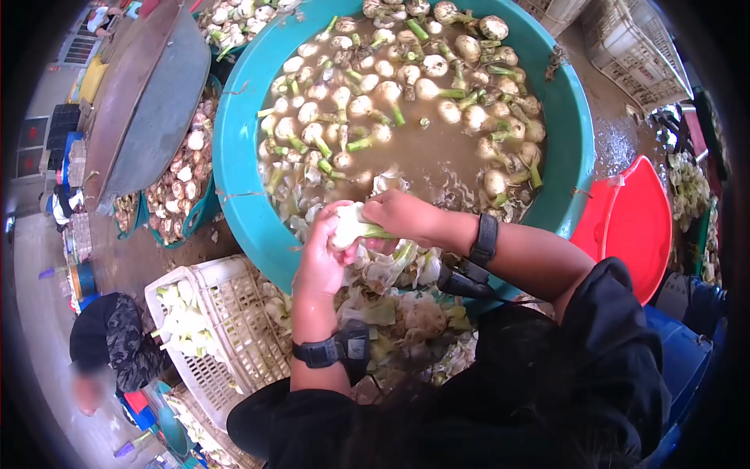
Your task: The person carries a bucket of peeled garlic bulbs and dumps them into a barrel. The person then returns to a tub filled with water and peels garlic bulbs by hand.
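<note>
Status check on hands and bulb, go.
Left hand and right hand both on one pale bulb. Held over near rim of teal tub. Loose peelings just below; nothing visibly blocking the hands.

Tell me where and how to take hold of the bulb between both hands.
Probably grip the bulb by its rounded end, cupped from the left with the left hand: that end bulges, while the narrower green stem points right, toward the right hand.

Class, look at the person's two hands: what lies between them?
Between the left hand and the right hand lies a pale bulb with a green stalk, held by both, as the head view shows.
</note>
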A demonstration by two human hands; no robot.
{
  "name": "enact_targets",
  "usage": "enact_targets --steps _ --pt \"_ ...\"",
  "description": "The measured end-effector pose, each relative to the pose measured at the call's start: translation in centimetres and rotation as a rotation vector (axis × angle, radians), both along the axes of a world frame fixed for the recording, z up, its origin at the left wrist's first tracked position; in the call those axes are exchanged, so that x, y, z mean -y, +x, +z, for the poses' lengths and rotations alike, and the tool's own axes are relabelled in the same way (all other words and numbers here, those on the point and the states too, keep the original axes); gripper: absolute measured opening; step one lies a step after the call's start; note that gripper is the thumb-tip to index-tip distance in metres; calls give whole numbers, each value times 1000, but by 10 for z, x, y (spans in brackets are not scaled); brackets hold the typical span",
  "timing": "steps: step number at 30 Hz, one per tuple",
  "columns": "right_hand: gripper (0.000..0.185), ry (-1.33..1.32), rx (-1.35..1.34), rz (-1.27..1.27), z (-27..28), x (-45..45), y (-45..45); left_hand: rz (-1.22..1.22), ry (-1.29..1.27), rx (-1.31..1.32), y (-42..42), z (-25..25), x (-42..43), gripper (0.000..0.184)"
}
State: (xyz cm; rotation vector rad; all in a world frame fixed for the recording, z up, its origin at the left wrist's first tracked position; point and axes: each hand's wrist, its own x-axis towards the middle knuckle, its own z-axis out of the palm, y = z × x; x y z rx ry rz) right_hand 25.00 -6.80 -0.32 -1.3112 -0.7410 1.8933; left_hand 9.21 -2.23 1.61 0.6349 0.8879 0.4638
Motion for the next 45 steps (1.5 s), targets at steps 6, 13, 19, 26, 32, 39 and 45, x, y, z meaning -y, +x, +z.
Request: enact_targets --steps 6,13,19,26,32,39,45 --pt "27 874 603 -181 -25 7 -5 -519 630 -493 -9 7 -3 51" --pt "25 -18 -190 -242 -15 -7 -2 -323 1505 -746 -1 -1 23 40" --pt "25 558 -89 -46 10 21 20 675 -148 -23 -19 -16 -6 30" --pt "36 471 -810 -474 17 -1 86 712 -394 232 -57 -20 -7 27" --pt "31 673 685 175 28 3 -10 802 79 -355 -10 3 17 26" --pt "50 348 -718 -32 24 -6 24 619 -429 245 -35 3 9 25" --pt "53 494 890 371 24 4 -2 801 -216 43 -29 6 22 16"
